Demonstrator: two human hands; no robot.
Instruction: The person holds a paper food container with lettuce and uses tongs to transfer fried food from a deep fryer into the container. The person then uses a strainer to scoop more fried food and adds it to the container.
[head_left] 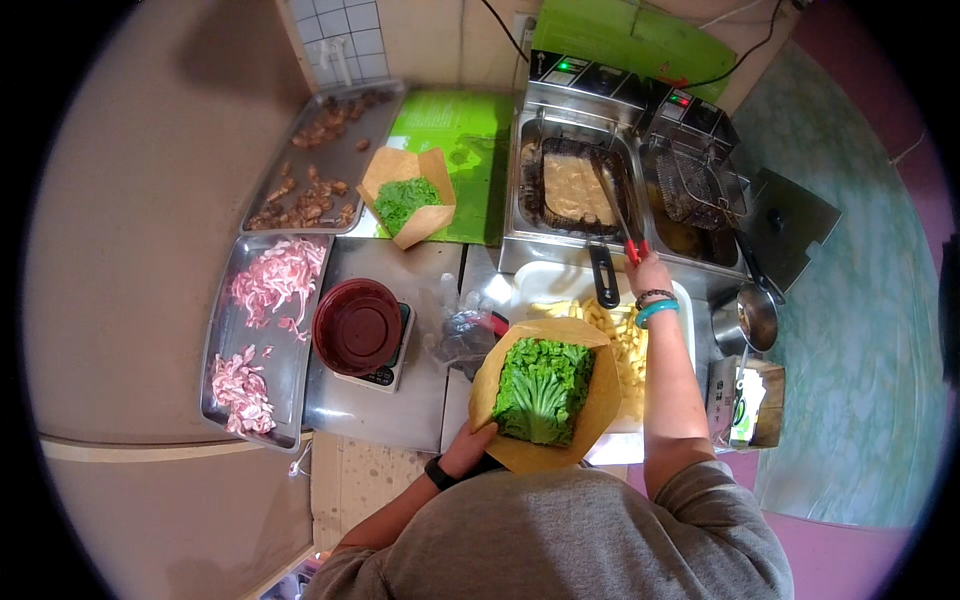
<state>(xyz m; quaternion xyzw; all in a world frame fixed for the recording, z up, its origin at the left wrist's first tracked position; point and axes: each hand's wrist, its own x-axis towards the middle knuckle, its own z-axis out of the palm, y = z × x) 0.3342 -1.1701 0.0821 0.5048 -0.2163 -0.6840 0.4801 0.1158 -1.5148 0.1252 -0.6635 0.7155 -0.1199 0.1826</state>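
My left hand grips the lower left edge of an open brown paper bag, tilted toward me. Green lettuce fills its mouth. My right hand is closed around the red handles of metal tongs. The tongs reach into the left well of a deep fryer, their tips over a wire basket with flat, pale golden food in it. The basket's black handle points toward me. Beneath my right forearm sits a white tray of cut fries.
A second lettuce-filled paper bag stands on a green board. Leftward are trays of raw sliced meat and browned pieces. A dark red bowl rests on a scale. Right are an empty fryer basket and a pot.
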